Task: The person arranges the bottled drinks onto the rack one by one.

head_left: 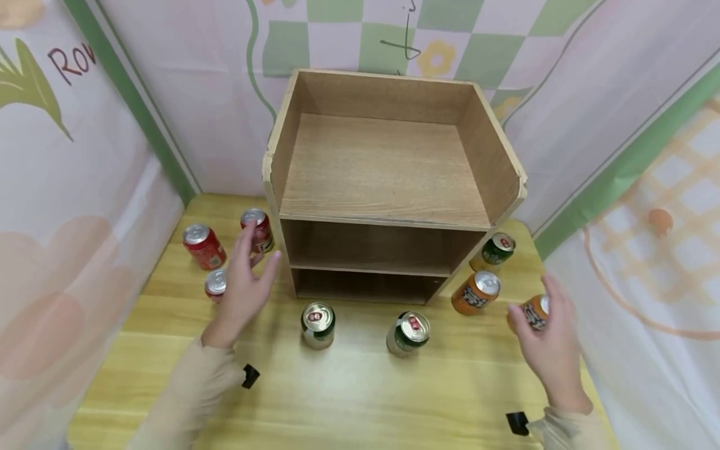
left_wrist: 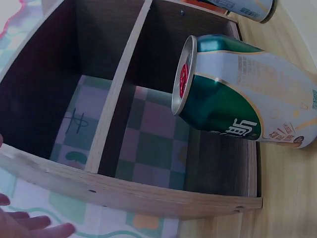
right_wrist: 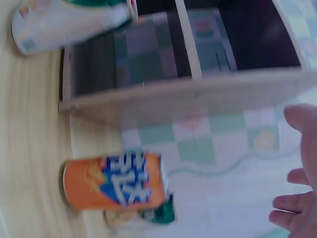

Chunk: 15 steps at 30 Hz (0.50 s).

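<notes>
In the head view my left hand [head_left: 242, 290] hovers with thumb and fingers spread over the left side of the table. It overlaps a red can [head_left: 263, 240] beside the shelf and partly hides a lower red can [head_left: 215, 282]. Another red can [head_left: 205, 247] stands farther left. On the right, my right hand [head_left: 554, 344] has its thumb and fingers apart, in front of an orange can [head_left: 535, 314] that it partly covers. A second orange can [head_left: 475, 293] stands closer to the shelf. The right wrist view shows spread fingers [right_wrist: 292, 203] with nothing between them.
A wooden shelf [head_left: 382, 169] with an upper tray and two compartments stands at the back centre. Two green-and-white cans, left [head_left: 318, 326] and right [head_left: 407, 334], stand before it. A green can [head_left: 494, 251] is at its right side. Printed cloth [head_left: 214, 94] surrounds the table [head_left: 349, 400].
</notes>
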{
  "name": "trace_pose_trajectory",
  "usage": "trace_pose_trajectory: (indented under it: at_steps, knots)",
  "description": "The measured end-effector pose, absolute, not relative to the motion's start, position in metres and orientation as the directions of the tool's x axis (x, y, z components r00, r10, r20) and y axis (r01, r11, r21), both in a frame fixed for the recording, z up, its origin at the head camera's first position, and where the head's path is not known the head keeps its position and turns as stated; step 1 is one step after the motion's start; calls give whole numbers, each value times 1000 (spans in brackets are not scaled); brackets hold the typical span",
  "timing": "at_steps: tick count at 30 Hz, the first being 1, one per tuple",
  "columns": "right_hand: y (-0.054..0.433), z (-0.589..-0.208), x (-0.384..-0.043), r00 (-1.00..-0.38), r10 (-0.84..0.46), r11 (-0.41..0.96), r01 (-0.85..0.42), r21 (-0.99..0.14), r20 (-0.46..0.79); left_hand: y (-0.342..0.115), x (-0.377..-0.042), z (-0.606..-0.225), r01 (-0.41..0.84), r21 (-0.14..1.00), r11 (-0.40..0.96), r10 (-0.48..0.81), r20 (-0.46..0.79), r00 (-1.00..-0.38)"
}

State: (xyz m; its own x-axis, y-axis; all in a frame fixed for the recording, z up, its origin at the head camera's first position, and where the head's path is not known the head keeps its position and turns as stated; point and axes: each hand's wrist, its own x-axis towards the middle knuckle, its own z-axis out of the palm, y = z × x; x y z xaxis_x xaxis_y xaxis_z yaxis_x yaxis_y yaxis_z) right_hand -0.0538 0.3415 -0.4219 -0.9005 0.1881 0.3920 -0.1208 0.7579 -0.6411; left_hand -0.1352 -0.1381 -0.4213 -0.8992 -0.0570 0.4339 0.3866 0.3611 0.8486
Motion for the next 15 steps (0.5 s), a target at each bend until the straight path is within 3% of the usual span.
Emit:
trace_pose_trajectory:
  at_steps: [3,7,15]
  knots:
    - [357,-429,-57,-854,357,701,-22,-713,377,-138,-141,-425,331,876,351,4,352,-936]
    - [379,-445,-64,-785,526,608,78,-790,327,-134,-148,-431,335,883,330,31,345,-938]
    - [415,-471,-69,-747,632,406,95,-909,205,-123,-157,-437,399,866,300,28,411,-911]
